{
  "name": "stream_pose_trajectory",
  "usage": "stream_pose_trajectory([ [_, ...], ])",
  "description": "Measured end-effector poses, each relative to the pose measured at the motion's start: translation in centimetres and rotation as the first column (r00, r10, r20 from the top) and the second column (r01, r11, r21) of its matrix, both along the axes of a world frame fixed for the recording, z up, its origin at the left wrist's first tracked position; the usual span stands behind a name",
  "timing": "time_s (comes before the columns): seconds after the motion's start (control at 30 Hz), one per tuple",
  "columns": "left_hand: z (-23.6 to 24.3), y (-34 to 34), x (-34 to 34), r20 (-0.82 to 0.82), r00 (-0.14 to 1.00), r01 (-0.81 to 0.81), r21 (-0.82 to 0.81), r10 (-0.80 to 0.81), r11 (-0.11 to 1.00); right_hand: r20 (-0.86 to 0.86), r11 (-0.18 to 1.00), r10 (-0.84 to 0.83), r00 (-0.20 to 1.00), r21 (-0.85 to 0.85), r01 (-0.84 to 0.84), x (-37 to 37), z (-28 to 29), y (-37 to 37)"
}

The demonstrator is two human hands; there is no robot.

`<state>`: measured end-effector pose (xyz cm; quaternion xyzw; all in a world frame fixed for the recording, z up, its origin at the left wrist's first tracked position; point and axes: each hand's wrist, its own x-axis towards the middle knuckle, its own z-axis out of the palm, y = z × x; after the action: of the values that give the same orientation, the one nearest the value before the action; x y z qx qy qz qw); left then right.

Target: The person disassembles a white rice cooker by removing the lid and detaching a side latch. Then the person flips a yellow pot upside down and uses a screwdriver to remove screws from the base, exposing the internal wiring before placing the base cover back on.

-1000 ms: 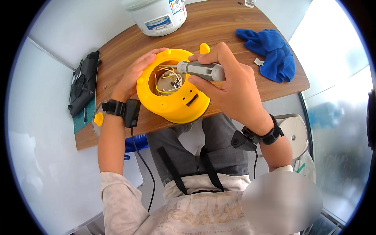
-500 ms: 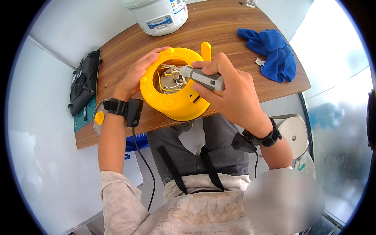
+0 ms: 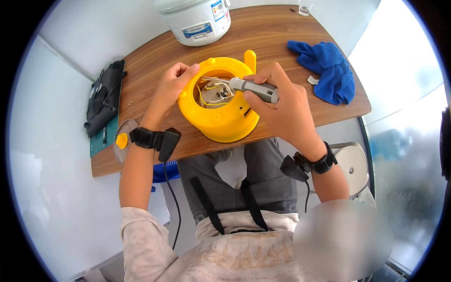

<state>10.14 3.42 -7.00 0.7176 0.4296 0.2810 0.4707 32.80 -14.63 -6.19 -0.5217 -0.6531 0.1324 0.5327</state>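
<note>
A yellow appliance housing [image 3: 225, 127] with a round opening and a side handle sits near the table's front edge. Inside it, yellow and white wires [image 3: 217, 98] run around a metal part. My left hand [image 3: 173, 89] grips the housing's upper left rim between thumb and curled fingers. My right hand [image 3: 291, 105] is closed around the grey handle of a screwdriver [image 3: 256, 89]. Its shaft reaches left into the opening, at the far inner wall; what the tip touches cannot be made out.
At the back stands a white rice cooker [image 3: 202, 30]. A blue cloth [image 3: 331, 70] lies on the right, with a clear cup [image 3: 305, 9] behind it. On the left are a black device [image 3: 104, 96], a green mat [image 3: 97, 143] and a clear lid with a yellow knob [image 3: 122, 140].
The housing appears slightly farther right, and both hands have shifted with it. My left hand's fingers have gone from lying along the rim to curling with the thumb on top.
</note>
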Motion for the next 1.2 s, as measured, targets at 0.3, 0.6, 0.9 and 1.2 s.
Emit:
stream_pose_trajectory([
  [0.3,2.3,-1.1,0.4,-0.253,0.965,-0.006,0.243,0.070,0.970,-0.006,1.000,-0.019,1.000,-0.002,0.019,0.0,-0.3,0.0],
  [0.6,2.5,-0.7,0.3,-0.297,0.953,0.007,0.218,0.059,0.976,-0.016,1.000,-0.014,1.000,0.023,0.014,-0.1,-0.5,-0.1],
  [0.9,2.5,-1.6,1.1,-0.345,0.936,0.031,0.281,0.070,0.959,-0.016,0.999,-0.052,0.998,-0.004,0.052,0.2,0.4,-1.1],
  [1.2,1.8,-1.2,0.7,-0.338,0.939,0.025,0.272,0.071,0.962,-0.007,1.000,0.021,1.000,0.020,-0.021,-0.5,0.1,-0.8],
])
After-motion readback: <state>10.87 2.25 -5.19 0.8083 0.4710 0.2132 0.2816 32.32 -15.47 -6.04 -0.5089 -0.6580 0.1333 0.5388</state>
